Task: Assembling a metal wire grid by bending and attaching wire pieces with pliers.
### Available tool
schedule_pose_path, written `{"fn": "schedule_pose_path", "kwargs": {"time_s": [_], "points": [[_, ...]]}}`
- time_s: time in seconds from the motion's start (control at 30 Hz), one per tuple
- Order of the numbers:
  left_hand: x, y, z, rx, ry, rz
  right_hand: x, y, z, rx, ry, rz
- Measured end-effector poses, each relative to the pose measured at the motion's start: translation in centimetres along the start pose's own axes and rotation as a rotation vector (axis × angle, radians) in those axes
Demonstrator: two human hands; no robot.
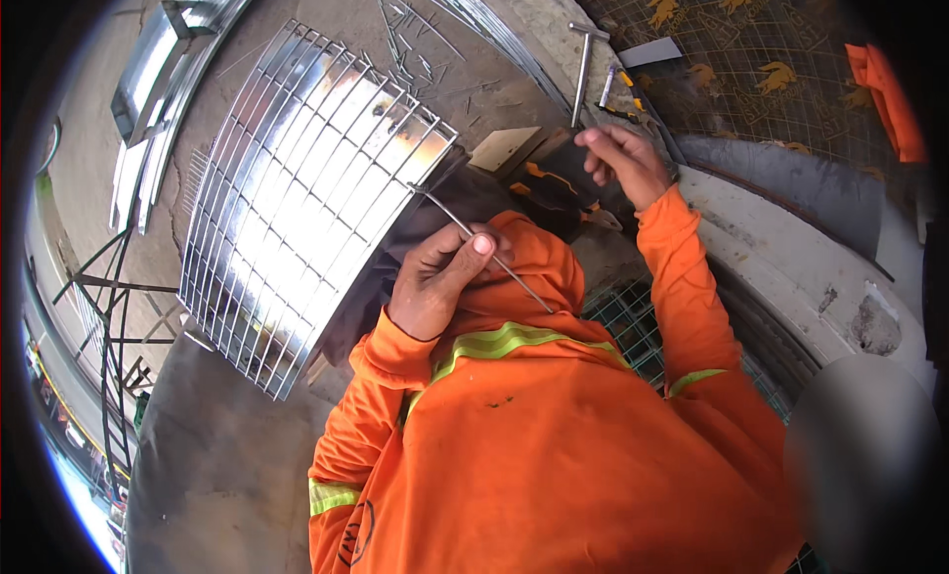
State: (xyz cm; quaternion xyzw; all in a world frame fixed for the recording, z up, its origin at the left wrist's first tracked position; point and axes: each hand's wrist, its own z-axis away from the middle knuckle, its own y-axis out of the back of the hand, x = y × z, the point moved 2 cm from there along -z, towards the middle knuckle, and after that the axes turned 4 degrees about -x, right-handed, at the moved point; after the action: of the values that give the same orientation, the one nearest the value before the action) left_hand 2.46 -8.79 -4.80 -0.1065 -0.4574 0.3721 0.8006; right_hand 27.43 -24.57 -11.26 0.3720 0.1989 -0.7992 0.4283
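My left hand (440,277) is closed round a thin metal rod (516,277), pinched between thumb and fingers. The rod slants across my lap, and its upper end meets the near edge of a wire mesh panel (297,193). Shiny sheet metal (282,218) shows through the mesh, with a brownish scorched-looking patch toward its upper right. Raised at the right, my right hand (628,164) has loosely curled fingers, with nothing visible in them. Just beyond its fingertips lies a T-shaped metal tool (581,80).
Orange-and-black handled tools (549,183) lie beside a wooden block (506,149). Yellow-and-black tools (625,88) rest beyond my right hand. Cut wire pieces (410,40) litter the floor ahead. Metal strips and a bracket frame (158,75) are at far left; green mesh (633,327) sits beneath me.
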Motion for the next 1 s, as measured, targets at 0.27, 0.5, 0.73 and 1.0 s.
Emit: {"fn": "schedule_pose_path", "kwargs": {"time_s": [0.27,0.5,0.73,1.0], "points": [[0.1,-0.4,-0.1,-0.115,0.023,0.079,24.8,20.0,-14.0,0.657,-0.648,-0.212],[0.9,-1.7,-0.4,0.001,0.061,0.052,30.8,18.1,-21.1,0.460,-0.628,-0.484],[0.5,-1.8,-0.5,-0.084,0.059,0.033,37.0,27.9,-23.9,0.683,-0.588,-0.911],[0.8,-1.6,0.3,-0.090,0.024,0.054,26.0,27.5,-15.8,0.662,-0.191,-0.732]]}}
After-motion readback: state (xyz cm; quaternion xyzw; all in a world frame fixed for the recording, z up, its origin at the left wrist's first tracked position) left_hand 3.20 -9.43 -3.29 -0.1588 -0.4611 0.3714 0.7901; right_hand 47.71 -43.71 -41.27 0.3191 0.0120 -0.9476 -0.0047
